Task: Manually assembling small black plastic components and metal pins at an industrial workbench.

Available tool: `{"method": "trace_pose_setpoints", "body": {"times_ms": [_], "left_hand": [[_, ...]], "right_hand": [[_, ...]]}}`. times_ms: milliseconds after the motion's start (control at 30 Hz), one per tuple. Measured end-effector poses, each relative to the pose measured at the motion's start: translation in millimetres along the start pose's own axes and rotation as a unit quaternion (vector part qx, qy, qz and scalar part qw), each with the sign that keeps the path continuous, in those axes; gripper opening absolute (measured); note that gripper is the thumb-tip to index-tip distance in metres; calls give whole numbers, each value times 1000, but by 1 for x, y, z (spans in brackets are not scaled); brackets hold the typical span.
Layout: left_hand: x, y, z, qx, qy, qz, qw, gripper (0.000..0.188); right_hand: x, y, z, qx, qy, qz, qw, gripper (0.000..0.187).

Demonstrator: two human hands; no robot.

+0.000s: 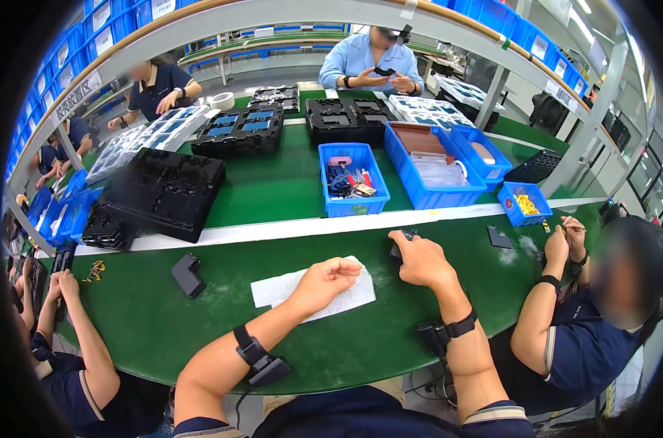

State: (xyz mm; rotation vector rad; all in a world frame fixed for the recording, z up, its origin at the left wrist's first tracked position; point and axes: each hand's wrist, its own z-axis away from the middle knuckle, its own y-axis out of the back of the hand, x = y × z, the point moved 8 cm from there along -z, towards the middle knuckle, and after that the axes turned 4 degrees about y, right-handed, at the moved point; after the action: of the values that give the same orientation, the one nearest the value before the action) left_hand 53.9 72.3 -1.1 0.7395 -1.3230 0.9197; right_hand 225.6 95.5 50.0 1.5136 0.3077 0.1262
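Note:
My left hand [328,283] rests over a white cloth or paper sheet [268,290] on the green bench, its fingers loosely bent with nothing visible in them. To its right, my right hand [423,260] is closed around a small black part [396,250]; the hand hides most of it, so its shape cannot be made out. On the left of the bench lies a black L-shaped plastic part [188,275], apart from both hands. Straps with black devices circle both my forearms.
Beyond a white strip stand a blue bin of tools [355,207], a larger blue bin [426,196], a small bin of yellow pieces [522,206] and stacked black trays [172,191]. A flat dark piece [499,237] lies at right. Co-workers sit on both sides and across.

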Motion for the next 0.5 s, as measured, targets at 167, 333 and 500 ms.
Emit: {"method": "trace_pose_setpoints", "body": {"times_ms": [167,333,500], "left_hand": [[0,4,4,-3,66,17,998,29],[-6,16,7,2,59,58,997,30],[-4,12,7,-11,46,60,997,30]], "right_hand": [[4,3,4,3,6,3,1000,61],[-2,19,12,34,5,45,998,64],[-6,40,23,94,30,30,995,66]]}}
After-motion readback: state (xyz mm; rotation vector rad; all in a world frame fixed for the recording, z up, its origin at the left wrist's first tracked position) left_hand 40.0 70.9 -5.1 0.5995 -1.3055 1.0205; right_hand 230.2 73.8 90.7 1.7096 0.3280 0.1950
